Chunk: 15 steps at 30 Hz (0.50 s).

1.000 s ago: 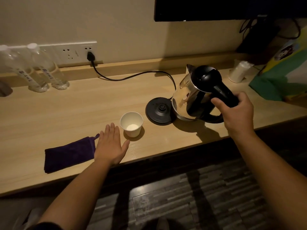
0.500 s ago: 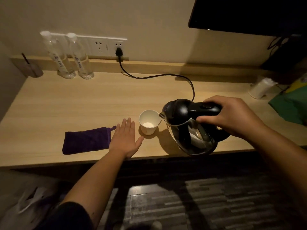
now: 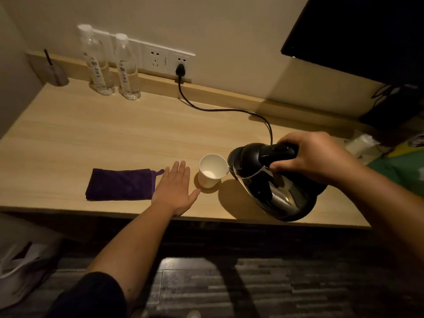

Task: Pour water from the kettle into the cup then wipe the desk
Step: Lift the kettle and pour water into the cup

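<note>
A steel kettle (image 3: 275, 191) with a black lid and handle hangs tilted above the wooden desk (image 3: 114, 138), its spout at the right rim of a white paper cup (image 3: 212, 169). My right hand (image 3: 314, 157) grips the kettle's handle. The cup stands upright near the desk's front edge. My left hand (image 3: 175, 189) lies flat on the desk, fingers spread, just left of the cup and not touching it. A folded purple cloth (image 3: 120, 184) lies to the left of that hand. The kettle's base is hidden behind the kettle.
Two clear water bottles (image 3: 110, 65) stand at the back left by a wall socket strip (image 3: 165, 58), from which a black power cord (image 3: 218, 109) runs toward the kettle. A small grey holder (image 3: 54, 70) sits far left. A white roll (image 3: 361, 143) and green bag (image 3: 399, 171) lie at right.
My right hand has lifted the kettle off its base, carried it left and tipped its spout to the cup's rim. My left hand has stayed flat beside the cup.
</note>
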Each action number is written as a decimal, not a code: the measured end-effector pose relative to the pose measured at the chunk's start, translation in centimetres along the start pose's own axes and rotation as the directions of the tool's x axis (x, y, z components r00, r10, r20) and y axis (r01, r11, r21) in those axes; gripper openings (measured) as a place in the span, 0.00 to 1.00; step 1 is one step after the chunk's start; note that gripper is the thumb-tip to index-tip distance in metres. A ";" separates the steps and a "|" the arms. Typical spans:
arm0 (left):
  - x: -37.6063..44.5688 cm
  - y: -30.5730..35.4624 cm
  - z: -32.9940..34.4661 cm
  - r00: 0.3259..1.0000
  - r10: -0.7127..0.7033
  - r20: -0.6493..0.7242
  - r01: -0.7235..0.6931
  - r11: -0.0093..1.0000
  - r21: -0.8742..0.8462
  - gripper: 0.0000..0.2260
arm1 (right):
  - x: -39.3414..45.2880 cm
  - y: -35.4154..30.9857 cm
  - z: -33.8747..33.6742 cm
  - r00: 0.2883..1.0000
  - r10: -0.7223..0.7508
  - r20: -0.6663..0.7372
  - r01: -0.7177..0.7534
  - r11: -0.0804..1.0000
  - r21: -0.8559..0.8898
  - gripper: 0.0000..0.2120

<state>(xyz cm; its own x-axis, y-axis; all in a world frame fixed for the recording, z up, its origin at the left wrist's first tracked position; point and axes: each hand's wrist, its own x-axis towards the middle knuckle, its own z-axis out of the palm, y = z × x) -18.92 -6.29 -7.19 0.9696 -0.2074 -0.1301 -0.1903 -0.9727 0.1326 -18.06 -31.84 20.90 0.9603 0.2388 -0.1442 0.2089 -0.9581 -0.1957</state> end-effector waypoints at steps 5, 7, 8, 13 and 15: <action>0.0 0.0 0.3 1.000 0.000 -0.015 0.000 1.000 -0.010 0.38 | 1.1 -1.0 -0.4 0.998 0.000 0.065 0.004 0.998 -0.061 0.22; 0.1 0.0 0.4 1.000 -0.005 -0.023 0.004 1.000 -0.012 0.39 | 1.4 -1.3 -0.5 0.997 -0.008 0.076 0.014 0.997 -0.080 0.21; 0.1 0.0 0.5 1.000 -0.007 -0.025 0.007 1.000 -0.013 0.39 | 1.6 -1.5 -0.6 0.997 -0.014 0.081 0.021 0.996 -0.090 0.20; 0.2 -0.1 0.7 0.999 -0.010 -0.032 0.009 1.000 -0.014 0.39 | 2.3 -2.6 -1.2 0.995 -0.045 0.089 0.060 0.984 -0.166 0.20; 0.2 -0.1 0.8 0.999 -0.010 -0.036 0.009 1.000 -0.018 0.39 | 2.5 -2.9 -1.3 0.994 -0.055 0.093 0.072 0.979 -0.189 0.20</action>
<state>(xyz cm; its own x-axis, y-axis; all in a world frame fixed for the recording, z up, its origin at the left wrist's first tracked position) -18.82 -6.35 -8.02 0.9763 -0.1939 -0.0960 -0.1785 -0.9726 0.1492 -16.00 -28.69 22.38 0.9261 0.3050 -0.2223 0.3086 -0.9510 -0.0190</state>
